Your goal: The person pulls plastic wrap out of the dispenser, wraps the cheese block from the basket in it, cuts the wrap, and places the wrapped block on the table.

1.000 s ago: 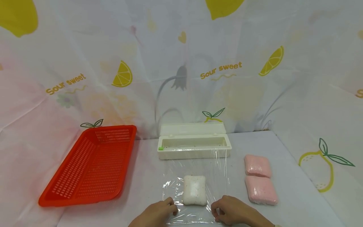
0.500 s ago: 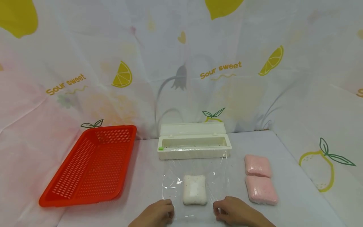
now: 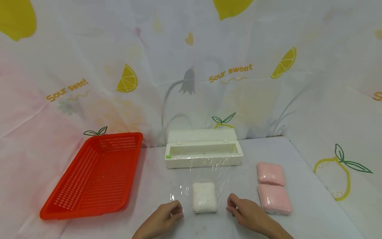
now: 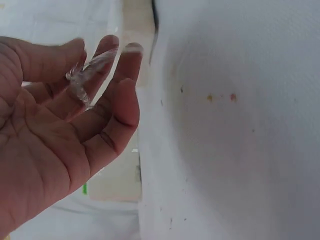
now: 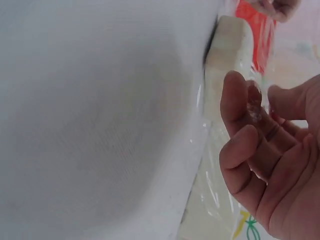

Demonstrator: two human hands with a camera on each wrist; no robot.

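A sheet of clear cling film [image 3: 222, 191] stretches from the white dispenser box [image 3: 204, 162] toward me, over a white pillow-shaped block [image 3: 204, 198]. My left hand [image 3: 163, 216] pinches the film's near corner on the left of the block. On the other side, my right hand [image 3: 248, 212] pinches the opposite corner. Bunched cling film [image 4: 82, 77] shows between thumb and fingers in the left wrist view. The right wrist view has a crumple of the same film [image 5: 254, 102] at the fingertips.
To the left lies a red perforated basket [image 3: 102, 179]. Two pink pillow-shaped blocks [image 3: 274, 199] lie at the right, one behind the other. The dispenser's lid [image 3: 203, 135] stands raised at the back, near the printed cloth wall [image 3: 155, 49].
Both hands have risen and moved forward from the table's near side, bringing the film's near edge up toward the white block. The block, basket and pink blocks stay put.
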